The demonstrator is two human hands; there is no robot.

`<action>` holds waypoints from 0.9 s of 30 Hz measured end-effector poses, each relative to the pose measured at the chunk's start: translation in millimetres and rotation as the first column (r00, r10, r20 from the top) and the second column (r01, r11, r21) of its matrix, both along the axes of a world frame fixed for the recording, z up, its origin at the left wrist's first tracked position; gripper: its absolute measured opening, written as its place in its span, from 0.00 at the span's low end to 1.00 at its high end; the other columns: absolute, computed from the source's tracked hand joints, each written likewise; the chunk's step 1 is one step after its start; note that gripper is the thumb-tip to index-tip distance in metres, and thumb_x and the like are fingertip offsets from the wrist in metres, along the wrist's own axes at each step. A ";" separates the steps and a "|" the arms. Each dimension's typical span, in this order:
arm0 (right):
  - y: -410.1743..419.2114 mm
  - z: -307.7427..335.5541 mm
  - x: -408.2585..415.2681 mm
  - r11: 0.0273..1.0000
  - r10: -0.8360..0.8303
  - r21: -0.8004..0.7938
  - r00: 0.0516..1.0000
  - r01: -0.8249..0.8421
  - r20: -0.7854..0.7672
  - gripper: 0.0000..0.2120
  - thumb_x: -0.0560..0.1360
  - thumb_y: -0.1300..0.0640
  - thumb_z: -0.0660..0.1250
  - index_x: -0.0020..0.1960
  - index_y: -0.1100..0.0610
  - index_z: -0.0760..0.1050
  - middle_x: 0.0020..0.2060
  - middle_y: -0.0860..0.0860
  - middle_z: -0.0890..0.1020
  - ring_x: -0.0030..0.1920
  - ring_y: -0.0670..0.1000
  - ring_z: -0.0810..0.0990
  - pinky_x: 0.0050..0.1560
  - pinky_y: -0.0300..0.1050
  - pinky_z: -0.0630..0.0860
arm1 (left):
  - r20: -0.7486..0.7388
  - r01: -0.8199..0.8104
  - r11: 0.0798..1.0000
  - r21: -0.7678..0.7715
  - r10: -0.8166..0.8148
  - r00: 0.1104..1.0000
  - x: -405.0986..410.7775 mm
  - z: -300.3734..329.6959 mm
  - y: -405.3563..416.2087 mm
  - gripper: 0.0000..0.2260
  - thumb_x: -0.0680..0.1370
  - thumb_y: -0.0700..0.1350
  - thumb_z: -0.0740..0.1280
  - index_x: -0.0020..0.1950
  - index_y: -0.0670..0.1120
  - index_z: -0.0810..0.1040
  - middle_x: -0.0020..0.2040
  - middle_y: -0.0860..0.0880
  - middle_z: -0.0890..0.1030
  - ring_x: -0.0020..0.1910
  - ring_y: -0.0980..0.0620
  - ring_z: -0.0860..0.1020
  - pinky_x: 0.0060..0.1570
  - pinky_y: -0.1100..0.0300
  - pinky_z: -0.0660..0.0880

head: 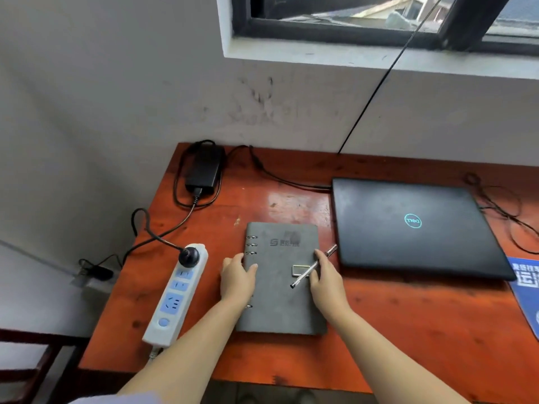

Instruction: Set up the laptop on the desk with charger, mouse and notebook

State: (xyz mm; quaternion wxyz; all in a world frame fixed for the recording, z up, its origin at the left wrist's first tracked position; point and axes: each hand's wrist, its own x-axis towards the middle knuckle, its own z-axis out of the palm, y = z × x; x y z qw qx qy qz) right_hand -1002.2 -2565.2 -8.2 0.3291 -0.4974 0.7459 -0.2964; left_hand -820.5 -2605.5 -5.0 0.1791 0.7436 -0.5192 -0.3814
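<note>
A grey ring-bound notebook (281,284) lies closed on the red-brown wooden desk (408,330), left of a closed black laptop (408,225). My left hand (236,277) rests on the notebook's left edge by the rings. My right hand (326,275) sits at its right edge and holds a silver pen (313,266) slanted across the cover. The black charger brick (204,170) lies at the desk's back left corner. Its cable runs to the laptop's left side, and its plug (189,256) sits in a white power strip (178,293). No mouse is in view.
A blue printed mat (526,290) shows at the right edge of the desk. Thin black wires (501,208) loop behind the laptop. A grey wall and a window sill (350,58) stand behind; a dark wooden chair (23,365) is at lower left.
</note>
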 end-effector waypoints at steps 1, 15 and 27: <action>-0.6 3.0 -1.8 1.000 0.014 -0.012 0.999 -0.014 -0.035 0.23 0.76 0.67 0.57 0.71 0.60 0.63 0.67 0.57 0.71 0.67 0.55 0.69 0.63 0.40 0.63 | -0.003 0.010 1.000 0.009 -0.010 1.000 1.2 -1.3 -0.5 0.21 0.76 0.44 0.67 0.67 0.41 0.71 0.60 0.38 0.73 0.60 0.39 0.72 0.63 0.51 0.69; -12.1 8.8 53.2 0.702 0.680 0.490 0.285 -0.516 -0.675 0.33 0.79 0.56 0.51 0.75 0.51 0.32 0.75 0.64 0.39 0.74 0.61 0.33 0.71 0.62 0.34 | -0.045 0.142 0.987 0.072 -0.139 0.989 13.5 -4.4 -4.6 0.24 0.77 0.46 0.65 0.73 0.45 0.66 0.61 0.37 0.72 0.61 0.39 0.72 0.66 0.53 0.66; -9.2 61.7 10.7 0.802 0.596 0.379 0.661 -0.462 -0.456 0.34 0.77 0.64 0.49 0.75 0.47 0.36 0.77 0.54 0.47 0.76 0.52 0.42 0.74 0.56 0.43 | -0.066 0.165 0.983 0.082 -0.160 0.985 22.6 -3.3 -1.0 0.24 0.77 0.44 0.65 0.71 0.42 0.67 0.61 0.39 0.71 0.59 0.42 0.74 0.63 0.56 0.68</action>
